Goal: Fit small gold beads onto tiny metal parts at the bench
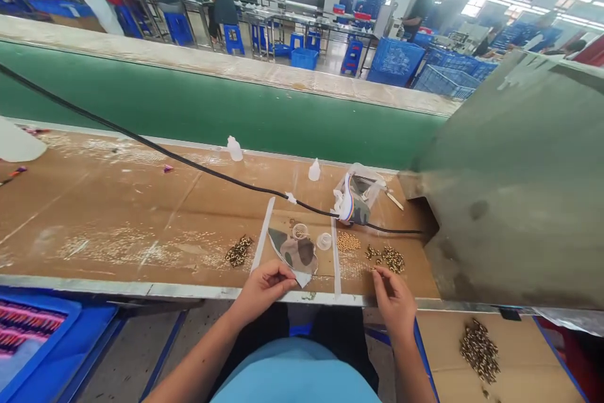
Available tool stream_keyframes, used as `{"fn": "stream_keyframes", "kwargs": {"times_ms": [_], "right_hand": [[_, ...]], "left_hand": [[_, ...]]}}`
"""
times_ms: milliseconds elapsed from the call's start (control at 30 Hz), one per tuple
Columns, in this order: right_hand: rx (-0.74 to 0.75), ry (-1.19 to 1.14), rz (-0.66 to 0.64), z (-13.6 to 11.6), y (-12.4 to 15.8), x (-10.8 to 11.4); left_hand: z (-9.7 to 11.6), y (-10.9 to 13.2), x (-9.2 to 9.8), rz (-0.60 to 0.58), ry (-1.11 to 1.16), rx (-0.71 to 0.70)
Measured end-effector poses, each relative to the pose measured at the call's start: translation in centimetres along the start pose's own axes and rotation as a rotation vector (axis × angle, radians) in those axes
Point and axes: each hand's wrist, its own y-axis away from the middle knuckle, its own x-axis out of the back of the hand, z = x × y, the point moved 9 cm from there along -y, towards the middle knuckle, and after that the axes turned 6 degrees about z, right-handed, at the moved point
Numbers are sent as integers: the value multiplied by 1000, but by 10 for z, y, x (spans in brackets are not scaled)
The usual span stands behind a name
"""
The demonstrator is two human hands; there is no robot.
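My left hand (263, 288) is closed in a pinch at the near edge of the cardboard-covered bench (117, 220), just below a camouflage-patterned fabric piece (295, 252); what it pinches is too small to make out. My right hand (394, 298) is also closed in a pinch near the bench edge, below a pile of small brass-coloured parts (387, 257). A patch of tiny gold beads (348, 241) and two small clear cups (311, 236) lie between the hands. Another pile of brass parts (238, 250) sits left of the fabric.
A black cable (155, 148) crosses the bench to a grey metal housing (514, 183) on the right. Two small white bottles (234, 148) and a clear bag of fabric pieces (356, 195) stand behind. A green conveyor (189, 107) runs beyond. More brass parts (479, 347) lie on cardboard at lower right. People work in the background.
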Motion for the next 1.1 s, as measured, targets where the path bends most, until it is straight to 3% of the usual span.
{"fn": "stream_keyframes", "kwargs": {"times_ms": [133,367,567,867,1100], "right_hand": [[-71,98,77,21,-6,19],[-84,108,143,28,-14,31],[-84,103,98,31,-11,26],[117,121,90,23,-10,14],[-75,68,132,40,-8,29]], "left_hand": [[0,-1,1,7,-18,-14],[-1,-1,2,27,1,-14],[0,-1,3,41,-12,-14],[0,0,3,40,10,4],[-1,-1,2,24,10,-2]]}}
